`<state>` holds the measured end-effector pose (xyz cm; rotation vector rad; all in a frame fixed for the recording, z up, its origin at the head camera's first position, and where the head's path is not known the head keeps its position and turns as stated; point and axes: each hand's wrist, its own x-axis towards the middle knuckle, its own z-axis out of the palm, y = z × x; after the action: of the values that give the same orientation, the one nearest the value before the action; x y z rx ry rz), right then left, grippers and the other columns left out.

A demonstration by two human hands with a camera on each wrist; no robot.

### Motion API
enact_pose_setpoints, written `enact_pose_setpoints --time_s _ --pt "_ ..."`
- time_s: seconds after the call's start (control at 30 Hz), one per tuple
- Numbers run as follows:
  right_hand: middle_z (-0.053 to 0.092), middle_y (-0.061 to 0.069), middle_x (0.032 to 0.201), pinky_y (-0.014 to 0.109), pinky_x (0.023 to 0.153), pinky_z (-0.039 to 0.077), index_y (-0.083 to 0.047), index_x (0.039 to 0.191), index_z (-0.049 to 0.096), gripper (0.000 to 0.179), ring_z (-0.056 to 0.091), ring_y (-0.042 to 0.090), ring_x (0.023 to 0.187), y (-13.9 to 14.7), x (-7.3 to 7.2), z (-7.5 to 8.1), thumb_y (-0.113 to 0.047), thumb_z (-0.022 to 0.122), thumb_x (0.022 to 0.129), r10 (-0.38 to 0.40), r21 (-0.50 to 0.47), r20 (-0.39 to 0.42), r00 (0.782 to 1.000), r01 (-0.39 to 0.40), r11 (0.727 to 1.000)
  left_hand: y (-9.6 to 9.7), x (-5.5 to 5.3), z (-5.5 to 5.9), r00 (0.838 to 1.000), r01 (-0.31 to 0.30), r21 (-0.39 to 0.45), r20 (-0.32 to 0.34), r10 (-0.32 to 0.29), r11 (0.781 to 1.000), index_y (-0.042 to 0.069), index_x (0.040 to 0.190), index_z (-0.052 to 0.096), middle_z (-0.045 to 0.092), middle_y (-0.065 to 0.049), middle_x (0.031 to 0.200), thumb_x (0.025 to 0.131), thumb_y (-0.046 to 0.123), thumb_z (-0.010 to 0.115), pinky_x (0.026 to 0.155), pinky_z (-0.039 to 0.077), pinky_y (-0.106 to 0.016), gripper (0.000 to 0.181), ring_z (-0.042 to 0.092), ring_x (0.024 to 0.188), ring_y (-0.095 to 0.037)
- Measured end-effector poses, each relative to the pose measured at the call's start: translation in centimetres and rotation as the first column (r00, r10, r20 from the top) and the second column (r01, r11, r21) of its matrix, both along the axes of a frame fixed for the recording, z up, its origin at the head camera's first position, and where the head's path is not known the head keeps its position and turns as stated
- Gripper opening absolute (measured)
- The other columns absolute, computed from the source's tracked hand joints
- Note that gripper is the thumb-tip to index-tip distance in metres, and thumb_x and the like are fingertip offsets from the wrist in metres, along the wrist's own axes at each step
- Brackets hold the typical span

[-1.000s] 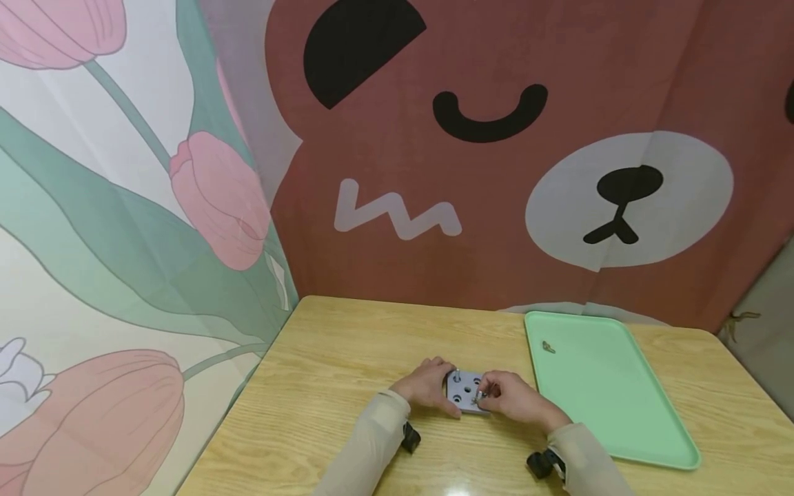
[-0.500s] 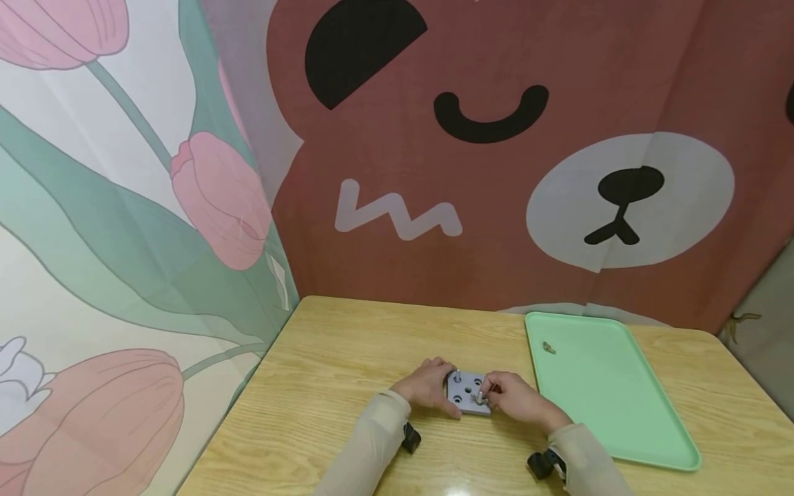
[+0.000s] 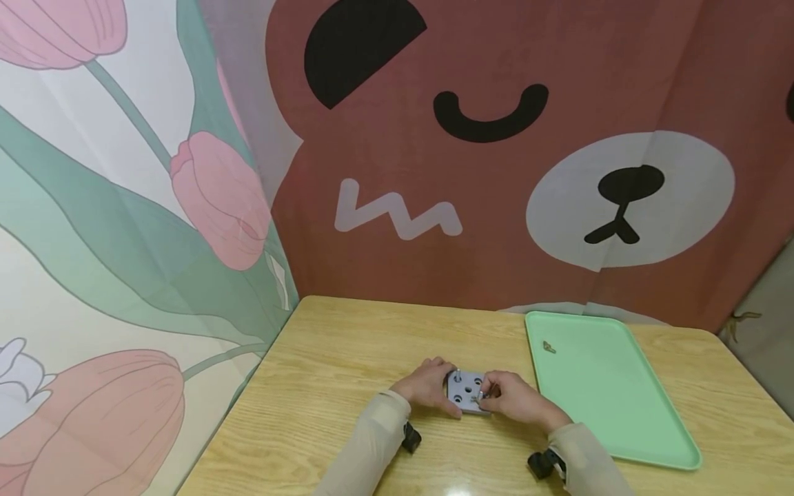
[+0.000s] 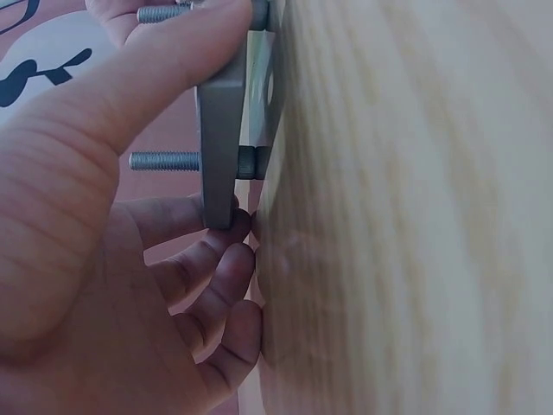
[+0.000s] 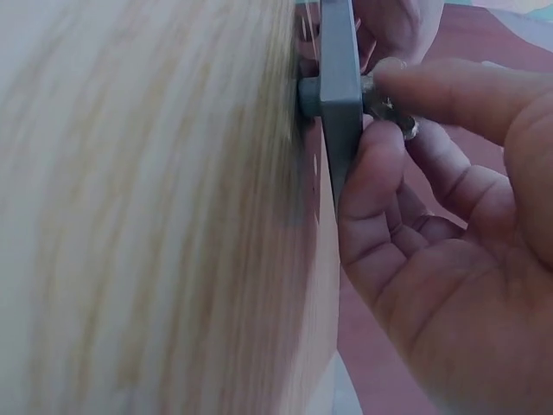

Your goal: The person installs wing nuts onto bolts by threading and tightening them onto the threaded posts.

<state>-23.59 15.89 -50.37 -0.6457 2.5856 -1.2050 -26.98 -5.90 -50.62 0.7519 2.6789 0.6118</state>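
Note:
A grey metal plate (image 3: 465, 408) with several round holes sits just above the wooden table, propped on bolt heads. My left hand (image 3: 428, 386) grips its left side, thumb on the near edge and fingers around the far one. A threaded bolt (image 4: 164, 162) pokes up through the plate beside the left hand. At the plate's near right corner, my right hand (image 3: 511, 398) pinches a wing nut (image 5: 408, 127) between thumb and forefinger. That nut sits on a second bolt, whose head (image 5: 308, 97) shows under the plate; the fingers partly cover it.
A light green tray (image 3: 620, 393) lies to the right of the hands. Near its far left corner is one small brass-coloured wing nut (image 3: 548, 347). Wood-grain tabletop (image 3: 347, 344) surrounds the plate, and a printed cloth (image 3: 397, 275) hangs behind the table's far edge.
Half a second ago my right fingers were spread off the wing nut, leaving it in plain view; now they pinch it again. The left hand and plate hold still.

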Motion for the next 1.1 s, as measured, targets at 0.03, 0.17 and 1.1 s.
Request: enact_pose_setpoints --time_s 0.03,0.17,1.1 --pt "0.056 0.001 0.081 0.025 0.058 0.041 -0.008 0.082 0.058 0.011 0.051 0.014 0.070 -0.02 0.01 0.04 -0.003 0.067 0.084 -0.003 0.000 0.003 1.000 0.003 1.000 0.00 -0.02 -0.01 1.000 -0.001 0.001 0.000 0.001 1.000 0.015 0.134 0.050 0.048 0.006 0.117 0.064 0.050 0.084 0.084 0.039 -0.023 0.086 0.040 0.099 -0.009" --pt "0.056 0.004 0.084 0.027 0.061 0.042 -0.004 0.084 0.058 0.016 0.050 0.017 0.074 -0.04 0.14 0.31 0.010 0.052 0.082 -0.009 -0.027 0.032 0.999 0.010 1.000 0.02 -0.11 -0.10 1.000 -0.005 -0.002 -0.001 0.005 1.000 0.015 0.134 0.050 0.048 0.006 0.117 0.063 0.050 0.084 0.085 0.039 -0.023 0.086 0.041 0.100 -0.009" --pt "0.053 -0.001 0.076 0.025 0.057 0.040 -0.011 0.077 0.054 0.019 0.049 0.014 0.067 0.20 -0.25 -0.43 -0.014 0.071 0.085 0.009 0.004 -0.004 1.000 -0.009 1.000 0.02 -0.08 -0.17 1.000 -0.006 0.000 0.005 0.006 1.000 0.015 0.134 0.050 0.048 0.006 0.117 0.063 0.050 0.084 0.083 0.039 -0.023 0.086 0.040 0.098 -0.008"
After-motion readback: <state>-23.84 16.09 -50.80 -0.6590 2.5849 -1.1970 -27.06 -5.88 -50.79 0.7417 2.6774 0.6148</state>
